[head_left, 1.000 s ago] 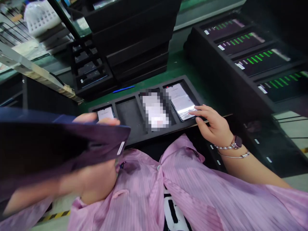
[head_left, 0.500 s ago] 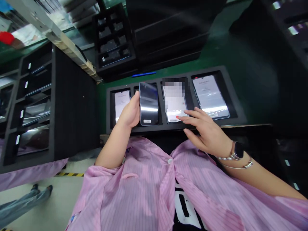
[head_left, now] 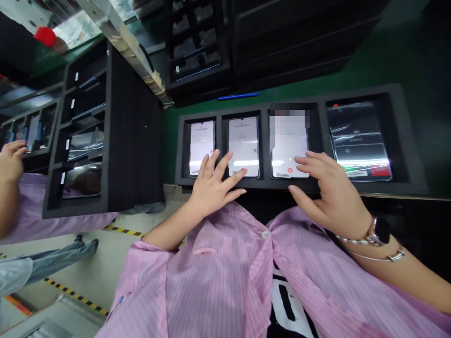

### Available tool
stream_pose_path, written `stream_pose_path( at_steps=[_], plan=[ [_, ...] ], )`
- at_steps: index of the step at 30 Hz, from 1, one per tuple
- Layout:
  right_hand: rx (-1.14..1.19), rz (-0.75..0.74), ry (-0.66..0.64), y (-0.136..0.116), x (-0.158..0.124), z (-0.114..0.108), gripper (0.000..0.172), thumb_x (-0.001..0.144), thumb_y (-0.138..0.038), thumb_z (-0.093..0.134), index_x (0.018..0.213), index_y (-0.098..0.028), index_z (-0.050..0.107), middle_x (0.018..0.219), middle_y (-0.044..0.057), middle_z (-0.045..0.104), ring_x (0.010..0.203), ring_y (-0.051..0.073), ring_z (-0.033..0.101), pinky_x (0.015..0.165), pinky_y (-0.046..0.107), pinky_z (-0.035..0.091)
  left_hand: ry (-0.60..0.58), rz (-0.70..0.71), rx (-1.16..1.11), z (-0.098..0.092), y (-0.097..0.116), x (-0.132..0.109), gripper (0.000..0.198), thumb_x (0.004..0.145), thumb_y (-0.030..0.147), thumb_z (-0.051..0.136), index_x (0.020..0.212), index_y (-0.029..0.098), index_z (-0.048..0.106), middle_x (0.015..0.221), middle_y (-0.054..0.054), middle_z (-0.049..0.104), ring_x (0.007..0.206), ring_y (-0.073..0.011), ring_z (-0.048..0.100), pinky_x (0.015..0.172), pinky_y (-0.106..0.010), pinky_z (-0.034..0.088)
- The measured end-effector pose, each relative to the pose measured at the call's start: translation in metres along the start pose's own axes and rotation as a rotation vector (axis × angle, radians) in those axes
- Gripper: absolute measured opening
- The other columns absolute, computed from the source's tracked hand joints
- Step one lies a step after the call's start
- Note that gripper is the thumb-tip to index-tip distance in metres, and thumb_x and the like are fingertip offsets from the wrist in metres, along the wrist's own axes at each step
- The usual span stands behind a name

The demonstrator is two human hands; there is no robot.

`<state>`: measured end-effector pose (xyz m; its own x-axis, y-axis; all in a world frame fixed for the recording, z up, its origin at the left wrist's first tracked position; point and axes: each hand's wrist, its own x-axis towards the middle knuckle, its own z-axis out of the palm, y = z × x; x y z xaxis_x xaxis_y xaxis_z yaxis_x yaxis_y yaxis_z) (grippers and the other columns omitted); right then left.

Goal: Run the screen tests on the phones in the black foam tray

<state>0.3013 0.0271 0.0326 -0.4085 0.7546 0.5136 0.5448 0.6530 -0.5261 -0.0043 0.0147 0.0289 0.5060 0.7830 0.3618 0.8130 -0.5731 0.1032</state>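
A black foam tray [head_left: 407, 141] in front of me holds several smartphones, one in each slot. Over the first phone [head_left: 202, 136] and the second phone [head_left: 242, 143], both with white screens, my left hand [head_left: 213, 188] hovers with spread fingers and nothing in it. The third phone [head_left: 291, 145] has a white screen with a red spot near its bottom and is partly blurred out. My right hand [head_left: 329, 197] is open, fingertips at that phone's lower right edge; whether they touch cannot be made out. The fourth phone [head_left: 359, 136] shows a mostly dark screen.
Stacked black foam trays [head_left: 128, 131] with phones stand at the left, beside a pale metal post [head_left: 130, 51]. A blue pen [head_left: 238, 96] lies behind my tray. More dark trays [head_left: 197, 42] are at the back. Another person's hand [head_left: 12, 162] shows at far left.
The second phone, formerly dark and held up in my left hand, lies in its slot with a white screen; that hand has let go. The fourth phone's screen has turned from white to dark.
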Motion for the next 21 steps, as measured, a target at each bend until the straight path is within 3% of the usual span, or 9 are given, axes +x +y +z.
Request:
stream_pose_path(
  at_steps=[3, 6, 10, 15, 21],
  plan=[
    [-0.018, 0.011, -0.014, 0.0, -0.001, 0.001, 0.047, 0.096, -0.028, 0.068, 0.14, -0.021, 0.054, 0.134, 0.018, 0.065, 0.136, 0.043, 0.057, 0.111, 0.069, 0.05, 0.075, -0.007, 0.004, 0.0, 0.001, -0.002, 0.06, 0.092, 0.068, 0.066, 0.139, 0.031, 0.065, 0.165, -0.012, 0.043, 0.16, -0.0411, 0.027, 0.128, -0.063, 0.03],
    [-0.034, 0.022, -0.027, 0.001, -0.004, 0.001, 0.046, 0.097, -0.029, 0.067, 0.14, -0.02, 0.054, 0.133, 0.019, 0.065, 0.136, 0.042, 0.057, 0.109, 0.068, 0.052, 0.154, -0.046, -0.078, -0.02, -0.01, -0.015, 0.061, 0.095, 0.063, 0.064, 0.147, 0.031, 0.057, 0.17, -0.013, 0.034, 0.16, -0.0398, 0.028, 0.126, -0.061, 0.034],
    [-0.059, -0.003, 0.006, 0.001, -0.003, 0.004, 0.044, 0.096, -0.033, 0.068, 0.136, -0.019, 0.057, 0.13, 0.018, 0.067, 0.129, 0.043, 0.062, 0.107, 0.068, 0.054, 0.141, -0.168, -0.014, -0.041, -0.035, -0.048, 0.06, 0.097, 0.053, 0.066, 0.15, 0.027, 0.05, 0.162, -0.017, 0.045, 0.155, -0.0377, 0.036, 0.125, -0.059, 0.036],
    [-0.033, 0.056, 0.012, -0.005, -0.002, 0.007, 0.048, 0.097, -0.033, 0.066, 0.143, -0.023, 0.055, 0.13, 0.018, 0.067, 0.131, 0.046, 0.06, 0.105, 0.071, 0.053, 0.031, -0.288, 0.007, -0.029, -0.048, -0.075, 0.058, 0.099, 0.054, 0.063, 0.147, 0.022, 0.053, 0.163, -0.021, 0.042, 0.155, -0.0379, 0.036, 0.123, -0.058, 0.039],
    [-0.044, 0.026, 0.012, -0.004, -0.003, 0.006, 0.056, 0.095, -0.029, 0.068, 0.149, -0.027, 0.051, 0.131, 0.016, 0.066, 0.131, 0.042, 0.06, 0.109, 0.068, 0.053, 0.017, -0.352, 0.048, -0.019, -0.042, -0.072, 0.06, 0.095, 0.067, 0.063, 0.14, 0.029, 0.066, 0.17, -0.016, 0.035, 0.155, -0.0421, 0.033, 0.124, -0.061, 0.035]
  ],
)
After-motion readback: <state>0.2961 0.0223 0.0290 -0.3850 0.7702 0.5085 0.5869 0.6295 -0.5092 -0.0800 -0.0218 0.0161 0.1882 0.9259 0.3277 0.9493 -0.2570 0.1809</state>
